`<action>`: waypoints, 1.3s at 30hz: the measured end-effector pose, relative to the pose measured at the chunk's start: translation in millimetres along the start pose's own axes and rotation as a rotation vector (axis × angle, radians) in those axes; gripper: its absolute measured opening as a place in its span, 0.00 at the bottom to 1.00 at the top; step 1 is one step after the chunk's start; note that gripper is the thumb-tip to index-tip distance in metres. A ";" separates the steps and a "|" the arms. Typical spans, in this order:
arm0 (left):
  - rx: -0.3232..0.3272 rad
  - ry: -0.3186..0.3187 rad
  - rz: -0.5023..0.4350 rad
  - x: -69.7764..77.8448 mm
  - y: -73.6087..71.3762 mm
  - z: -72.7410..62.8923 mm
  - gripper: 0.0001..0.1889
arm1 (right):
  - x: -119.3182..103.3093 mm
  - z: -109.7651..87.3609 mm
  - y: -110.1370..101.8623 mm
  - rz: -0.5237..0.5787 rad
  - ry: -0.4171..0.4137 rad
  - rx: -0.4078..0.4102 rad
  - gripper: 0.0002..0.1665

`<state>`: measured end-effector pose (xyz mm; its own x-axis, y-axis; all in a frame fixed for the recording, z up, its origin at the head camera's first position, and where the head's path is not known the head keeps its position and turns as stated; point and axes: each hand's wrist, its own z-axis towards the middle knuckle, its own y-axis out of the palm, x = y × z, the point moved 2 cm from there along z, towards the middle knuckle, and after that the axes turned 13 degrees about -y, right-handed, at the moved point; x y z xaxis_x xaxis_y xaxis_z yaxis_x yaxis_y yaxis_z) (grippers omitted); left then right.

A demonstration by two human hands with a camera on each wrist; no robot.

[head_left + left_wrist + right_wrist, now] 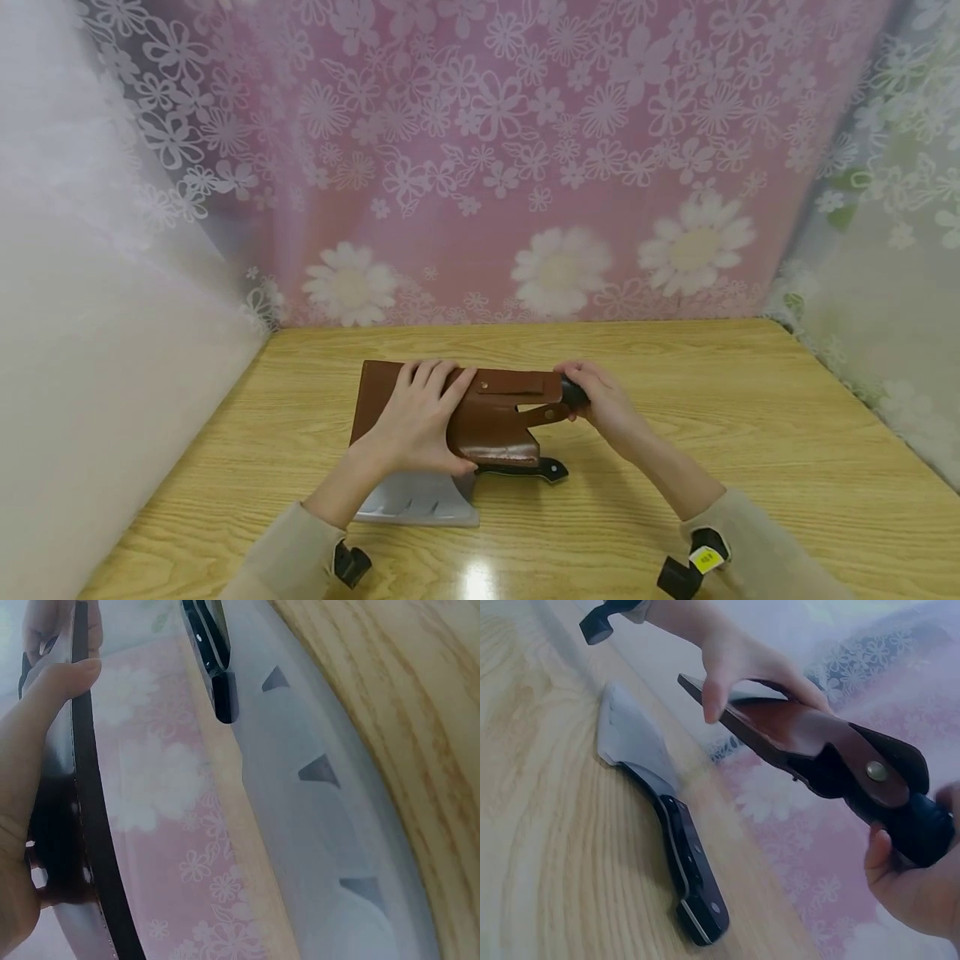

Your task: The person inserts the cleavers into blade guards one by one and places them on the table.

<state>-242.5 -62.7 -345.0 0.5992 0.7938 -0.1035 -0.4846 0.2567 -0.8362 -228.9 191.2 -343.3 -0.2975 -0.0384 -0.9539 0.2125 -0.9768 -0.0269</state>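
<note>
A brown leather knife sheath is held above the table, with a snap strap near its open end. My left hand grips it across the broad part, fingers over the far side and thumb at the near edge. In my right hand is the black handle of a knife whose blade is hidden inside the sheath. Below lies a second, broad-bladed knife on the table. Its black riveted handle points to the right, and its grey blade bears several dents near the edge.
The wood-grain table extends around the hands. Flower-patterned pink sheeting hangs along the back, with pale sheeting at both sides. Black camera mounts are on both wrists, near the sleeves.
</note>
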 end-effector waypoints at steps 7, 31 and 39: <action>-0.003 -0.010 -0.008 -5.8 -0.7 -2.1 0.61 | 1.9 1.1 -11.1 -0.042 0.049 -0.077 0.26; -0.059 -0.048 0.016 -11.1 6.3 -6.2 0.60 | 12.7 5.2 -5.3 -0.024 0.040 0.000 0.28; -0.097 -0.073 0.008 -17.1 8.7 -0.6 0.60 | 16.8 15.1 -11.7 -0.153 -0.014 -0.060 0.27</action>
<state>-256.6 -74.4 -350.9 0.5459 0.8346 -0.0740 -0.4233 0.1984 -0.8840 -250.4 198.8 -354.5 -0.3440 0.1067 -0.9329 0.2190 -0.9570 -0.1903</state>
